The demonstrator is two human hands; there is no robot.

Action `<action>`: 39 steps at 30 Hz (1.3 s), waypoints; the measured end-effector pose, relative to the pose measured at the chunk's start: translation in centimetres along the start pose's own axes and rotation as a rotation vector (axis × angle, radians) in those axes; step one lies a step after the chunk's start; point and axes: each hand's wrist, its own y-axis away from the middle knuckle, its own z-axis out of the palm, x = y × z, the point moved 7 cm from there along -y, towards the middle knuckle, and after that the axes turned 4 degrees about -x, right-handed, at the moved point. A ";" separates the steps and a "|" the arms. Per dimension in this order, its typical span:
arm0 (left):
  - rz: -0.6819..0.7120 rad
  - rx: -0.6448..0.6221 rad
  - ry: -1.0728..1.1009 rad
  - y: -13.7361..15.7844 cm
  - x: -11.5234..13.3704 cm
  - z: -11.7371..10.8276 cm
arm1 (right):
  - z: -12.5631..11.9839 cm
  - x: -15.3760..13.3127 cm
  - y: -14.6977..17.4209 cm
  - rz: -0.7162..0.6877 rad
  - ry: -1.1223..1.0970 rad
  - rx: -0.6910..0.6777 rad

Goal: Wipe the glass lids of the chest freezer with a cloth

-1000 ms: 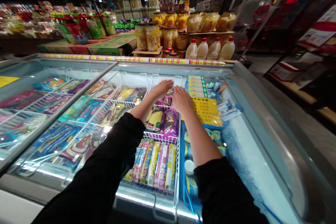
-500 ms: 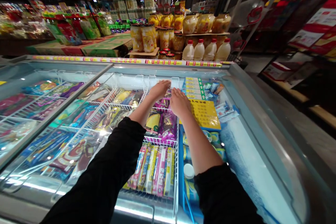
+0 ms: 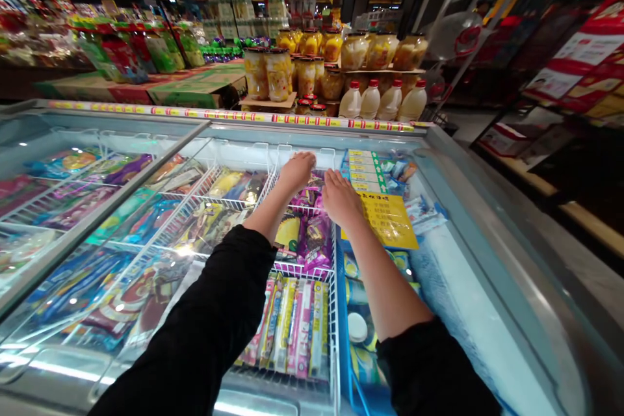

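Both of my arms stretch forward over the chest freezer, with the sleeves pushed up. My left hand (image 3: pixel 297 172), fingers extended and palm down, is above the far part of a white wire basket (image 3: pixel 334 312). Close to its right, my right hand (image 3: pixel 342 198) is held flat with its fingers stretched out. Neither hand visibly holds anything. Below them lie purple ice cream packs (image 3: pixel 314 240) and a yellow pack (image 3: pixel 288 232). Nearer to me stand several slim pink and yellow ice cream packs (image 3: pixel 292 325). A yellow sign (image 3: pixel 385 221) lies beside my right wrist.
A metal-framed sliding glass lid (image 3: pixel 146 185) crosses the freezer's left side. Blue packs and a round white lid (image 3: pixel 357 327) are right of the basket. Jars of fruit (image 3: pixel 277 75) and red-capped bottles (image 3: pixel 370 101) stand behind the freezer; red boxes (image 3: pixel 580 58) are at right.
The view has shifted slightly. My right hand has moved a little to the right and down, widening the gap between the hands. Both hands remain flat.
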 end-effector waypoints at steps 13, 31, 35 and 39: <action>0.139 -0.095 0.065 -0.5 -1.6 0.5 | -1.1 2.0 -7.8 0.088 0.059 -0.117; 0.028 -0.078 -0.040 -4.8 -2.2 0.9 | -0.2 2.8 -9.0 0.121 0.001 -0.014; 0.095 -0.116 -0.035 -4.5 -1.7 1.2 | -0.1 2.6 -8.9 0.135 0.007 -0.014; 0.148 -0.166 0.007 -6.1 -2.0 1.1 | -0.3 2.5 -8.7 0.134 0.013 -0.001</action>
